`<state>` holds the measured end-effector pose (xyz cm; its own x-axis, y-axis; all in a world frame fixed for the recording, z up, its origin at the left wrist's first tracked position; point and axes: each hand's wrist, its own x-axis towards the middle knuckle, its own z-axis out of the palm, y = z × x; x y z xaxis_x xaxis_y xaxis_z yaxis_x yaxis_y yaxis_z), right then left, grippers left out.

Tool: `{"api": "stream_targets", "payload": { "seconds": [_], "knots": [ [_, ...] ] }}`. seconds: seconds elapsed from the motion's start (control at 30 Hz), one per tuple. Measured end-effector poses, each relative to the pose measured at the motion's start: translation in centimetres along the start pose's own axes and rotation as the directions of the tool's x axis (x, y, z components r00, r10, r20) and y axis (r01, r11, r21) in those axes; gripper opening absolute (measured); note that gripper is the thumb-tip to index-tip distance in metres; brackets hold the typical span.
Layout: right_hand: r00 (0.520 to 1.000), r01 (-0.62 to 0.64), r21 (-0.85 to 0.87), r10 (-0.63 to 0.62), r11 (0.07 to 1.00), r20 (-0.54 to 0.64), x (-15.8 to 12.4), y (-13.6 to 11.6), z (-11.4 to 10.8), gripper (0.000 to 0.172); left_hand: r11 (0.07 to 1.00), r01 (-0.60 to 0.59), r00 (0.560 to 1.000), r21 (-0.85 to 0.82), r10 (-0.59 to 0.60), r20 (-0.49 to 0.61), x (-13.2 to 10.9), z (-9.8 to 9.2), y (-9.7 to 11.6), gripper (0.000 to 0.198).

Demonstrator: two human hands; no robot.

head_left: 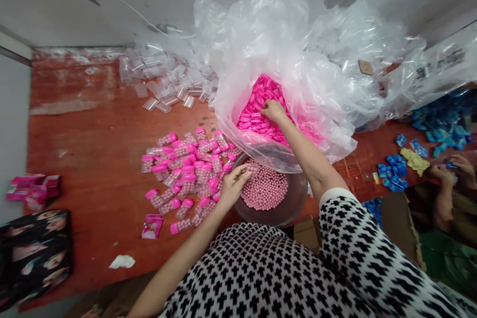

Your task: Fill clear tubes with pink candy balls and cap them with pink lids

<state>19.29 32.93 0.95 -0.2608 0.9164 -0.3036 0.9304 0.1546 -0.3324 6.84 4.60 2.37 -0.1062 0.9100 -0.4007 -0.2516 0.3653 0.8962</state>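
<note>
Black-and-white patterned sleeves [335,258] fill the foreground as a person works at a worn red tabletop [93,134]. A large clear plastic bag [261,35] lies open at centre, and a heap of pink caps [257,109] sits in its mouth. The right hand [273,110] reaches into the bag with its fingers curled down and closed on the pink caps. Just in front of the bag stands a dark round bowl [294,203] holding small pink balls [264,191]. The left hand [233,186] rests at the bowl's near-left rim with its fingers loosely bent. Whether they grip anything cannot be told from this angle.

Left of the bowl, touching the left hand, spreads a pile of filled tubes [186,174] with pink tops. Empty clear tubes [167,89] are scattered farther back, beside the bag. At the right edge, well apart, a co-worker's hand [443,174] works near blue packets [395,171]. A single pink packet [152,226] lies near the tabletop's front, possibly a wrapper.
</note>
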Motion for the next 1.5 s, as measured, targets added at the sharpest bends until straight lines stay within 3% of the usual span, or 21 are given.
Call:
{"api": "stream_targets", "payload": {
  "seconds": [0.3,0.43,0.53,0.6,0.7,0.77,0.83,0.9,0.97,1.0,1.07,1.1,1.17,1.23,1.33,1.5],
  "knots": [
    [0.998,0.051,0.131,-0.055,0.99,0.031,-2.6,1.4,1.0,0.027,0.991,-0.066,0.996,-0.117,0.058,-0.068,-0.9,0.0,1.3,0.04],
    [0.992,0.011,0.36,0.034,0.933,-0.119,-5.0,2.0,0.3,0.022,0.98,-0.051,0.994,-0.19,0.032,-0.102,-1.9,-0.3,1.4,0.042],
    [0.986,0.08,0.661,0.039,0.746,-0.163,-8.3,2.1,-1.1,0.022,0.968,-0.053,0.995,-0.246,0.029,-0.098,-2.1,-0.1,1.9,0.042],
    [0.991,0.102,0.834,0.013,0.542,-0.13,-11.2,1.6,-2.2,0.028,0.96,-0.073,0.996,-0.271,0.055,-0.072,-2.0,0.4,2.6,0.04],
    [0.998,0.065,0.962,-0.04,0.264,-0.057,-16.1,-0.1,-2.9,0.03,0.935,-0.092,0.996,-0.342,0.09,-0.019,-2.0,1.7,3.7,0.04],
    [0.996,0.023,0.988,-0.09,0.154,-0.009,-19.2,-1.4,-2.3,0.028,0.905,-0.091,0.995,-0.416,0.1,0.0,-2.2,2.7,4.4,0.042],
    [0.995,0.016,0.993,-0.102,0.117,-0.004,-21.8,-2.5,-1.1,0.027,0.872,-0.099,0.994,-0.48,0.109,-0.007,-2.8,3.3,4.9,0.042],
    [0.996,0.067,0.98,-0.062,0.187,-0.056,-24.0,-3.1,0.2,0.028,0.851,-0.107,0.993,-0.515,0.113,-0.02,-3.5,3.7,5.1,0.04],
    [0.981,0.189,0.906,-0.032,0.38,-0.191,-25.5,-3.2,0.9,0.027,0.848,-0.1,0.994,-0.52,0.102,-0.026,-4.2,3.6,5.2,0.038],
    [0.956,0.276,0.821,-0.055,0.501,-0.287,-26.1,-3.1,1.0,0.028,0.851,-0.089,0.996,-0.518,0.089,-0.025,-4.5,3.5,5.2,0.038],
    [0.865,0.463,0.55,-0.218,0.695,-0.453,-27.1,-2.7,0.6,0.029,0.852,-0.056,0.998,-0.52,0.056,-0.014,-5.2,3.4,5.1,0.037],
    [0.807,0.546,0.394,-0.337,0.74,-0.485,-27.5,-2.6,0.3,0.028,0.851,-0.036,0.999,-0.524,0.041,-0.002,-5.5,3.3,5.1,0.036],
    [0.707,0.66,0.138,-0.547,0.739,-0.449,-28.1,-2.4,-0.4,0.022,0.85,-0.009,0.999,-0.527,0.027,0.026,-6.2,3.3,5.2,0.035],
    [0.661,0.703,0.009,-0.648,0.712,-0.378,-28.7,-2.3,-0.9,0.021,0.864,-0.012,0.998,-0.503,0.041,0.046,-6.7,3.3,5.2,0.035],
    [0.684,0.686,0.007,-0.641,0.728,-0.349,-29.4,-2.3,-1.1,0.022,0.912,-0.056,0.992,-0.407,0.096,0.079,-7.3,2.9,5.0,0.037],
    [0.855,0.5,0.347,-0.389,0.794,-0.343,-30.4,-2.5,-2.2,0.024,0.961,-0.229,0.966,-0.156,0.244,0.087,-7.4,1.4,3.7,0.031]
  ]
}}
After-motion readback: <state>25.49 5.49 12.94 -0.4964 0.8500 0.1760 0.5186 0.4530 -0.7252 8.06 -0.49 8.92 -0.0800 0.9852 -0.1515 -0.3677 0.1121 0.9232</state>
